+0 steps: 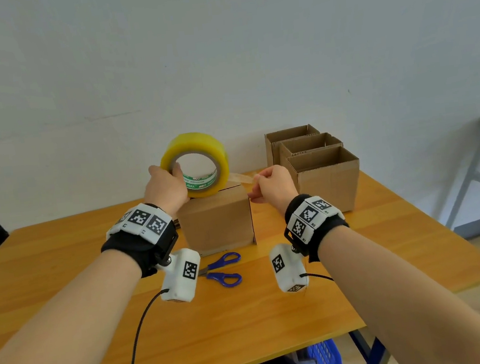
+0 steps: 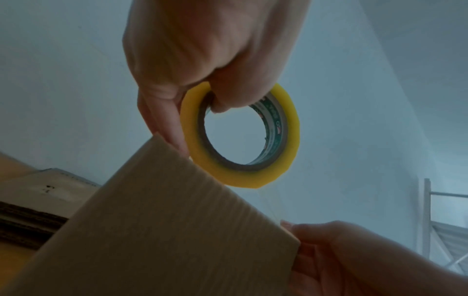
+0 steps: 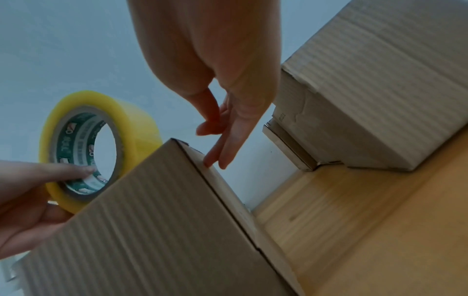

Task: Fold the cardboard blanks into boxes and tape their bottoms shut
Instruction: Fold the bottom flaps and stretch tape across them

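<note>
While the tape roll stands on edge on top of the box, the main risk, as I judge it, is the freed strip of tape: it spans open air between roll and right hand, and if it slackens or twists it could fold onto itself or land crooked on the cardboard, off the seam it is meant to close. A hard pull could also drag the light box across the tabletop, since nothing pins it apart from the weight of the roll; the flaps under the roll might spring up if the roll lifts away before the strip is pressed down. The left hand grasps the roll with the thumb hooked inside its core and fingers round the outer face, at the box's upper left edge. The right hand pinches the strip's free end between thumb and forefinger, its other fingers reaching down to the box's upper right edge. So the box sits directly between and just below both hands, near the middle of the tabletop. Three finished boxes stand open-topped toward the far right corner, and scissors lie just in front of the box, nearer the front edge
</note>
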The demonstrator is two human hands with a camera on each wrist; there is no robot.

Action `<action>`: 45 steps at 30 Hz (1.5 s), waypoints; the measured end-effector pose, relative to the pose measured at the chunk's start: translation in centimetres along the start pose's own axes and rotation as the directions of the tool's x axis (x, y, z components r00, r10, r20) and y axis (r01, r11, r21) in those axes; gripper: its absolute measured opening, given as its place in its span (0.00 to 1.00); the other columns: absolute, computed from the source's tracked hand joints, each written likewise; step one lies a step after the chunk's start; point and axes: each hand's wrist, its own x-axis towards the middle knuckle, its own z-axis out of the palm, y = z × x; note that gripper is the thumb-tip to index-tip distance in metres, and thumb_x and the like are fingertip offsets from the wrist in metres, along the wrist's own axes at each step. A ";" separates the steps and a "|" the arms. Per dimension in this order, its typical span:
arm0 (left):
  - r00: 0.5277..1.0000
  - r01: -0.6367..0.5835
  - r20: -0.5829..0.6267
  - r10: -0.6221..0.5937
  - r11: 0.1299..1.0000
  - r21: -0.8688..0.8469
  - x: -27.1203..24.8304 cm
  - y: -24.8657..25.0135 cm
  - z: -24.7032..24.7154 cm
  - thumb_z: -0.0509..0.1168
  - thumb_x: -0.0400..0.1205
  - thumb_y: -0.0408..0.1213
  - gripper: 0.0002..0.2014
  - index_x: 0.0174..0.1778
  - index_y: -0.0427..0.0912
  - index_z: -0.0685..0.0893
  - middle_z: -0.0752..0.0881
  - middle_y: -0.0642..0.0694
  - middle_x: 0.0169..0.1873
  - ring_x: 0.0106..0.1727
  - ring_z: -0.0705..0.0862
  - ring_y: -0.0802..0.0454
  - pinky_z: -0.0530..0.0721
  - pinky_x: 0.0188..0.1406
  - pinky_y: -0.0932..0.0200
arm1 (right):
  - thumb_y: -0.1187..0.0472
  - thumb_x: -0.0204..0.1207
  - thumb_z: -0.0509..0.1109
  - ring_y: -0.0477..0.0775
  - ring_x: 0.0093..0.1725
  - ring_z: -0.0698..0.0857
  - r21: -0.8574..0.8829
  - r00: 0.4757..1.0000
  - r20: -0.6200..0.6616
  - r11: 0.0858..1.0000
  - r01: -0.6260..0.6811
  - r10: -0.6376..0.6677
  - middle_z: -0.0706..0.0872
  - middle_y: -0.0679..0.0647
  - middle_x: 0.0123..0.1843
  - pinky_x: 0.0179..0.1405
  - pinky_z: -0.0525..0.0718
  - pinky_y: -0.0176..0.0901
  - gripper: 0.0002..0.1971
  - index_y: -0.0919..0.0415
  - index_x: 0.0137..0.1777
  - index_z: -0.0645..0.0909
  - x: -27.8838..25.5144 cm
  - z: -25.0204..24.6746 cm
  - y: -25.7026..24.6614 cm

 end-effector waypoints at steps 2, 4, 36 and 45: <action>0.999 0.025 0.030 -0.023 0.997 -0.079 0.2 -0.3 0.0 0.58 0.85 0.48 0.18 0.48 0.32 0.74 0.84 0.39 0.33 0.44 0.88 0.36 0.88 0.46 0.37 | 0.67 0.84 0.60 0.52 0.33 0.85 -0.005 1.000 -0.002 1.000 -0.025 0.025 0.82 0.57 0.35 0.44 0.90 0.50 0.03 0.64 0.50 0.75 0.0 0.3 0.4; 0.999 0.028 0.041 -0.024 0.993 -0.111 0.2 -0.5 0.0 0.60 0.84 0.46 0.17 0.35 0.36 0.73 0.80 0.43 0.21 0.42 0.88 0.37 0.87 0.47 0.34 | 0.67 0.84 0.60 0.52 0.36 0.85 -0.018 0.999 -0.002 0.999 -0.036 0.036 0.82 0.57 0.36 0.45 0.89 0.50 0.04 0.65 0.53 0.76 0.0 0.6 0.9; 0.995 0.036 0.102 -0.020 0.988 -0.152 0.2 -1.0 -0.5 0.67 0.80 0.39 0.18 0.59 0.30 0.78 0.85 0.32 0.55 0.48 0.88 0.44 0.88 0.51 0.40 | 0.45 0.86 0.51 0.57 0.78 0.69 -0.049 0.956 0.293 0.999 -0.008 0.022 0.69 0.59 0.80 0.79 0.65 0.55 0.30 0.62 0.81 0.62 -0.1 1.2 1.3; 0.989 -0.021 0.146 0.033 0.996 -0.086 -0.6 -1.0 -0.5 0.65 0.81 0.42 0.08 0.45 0.40 0.80 0.84 0.35 0.41 0.39 0.89 0.52 0.83 0.58 0.37 | 0.39 0.58 0.82 0.56 0.81 0.61 -0.383 0.855 0.502 0.853 0.353 -0.129 0.55 0.54 0.83 0.77 0.69 0.57 0.62 0.49 0.83 0.43 -0.1 1.6 0.8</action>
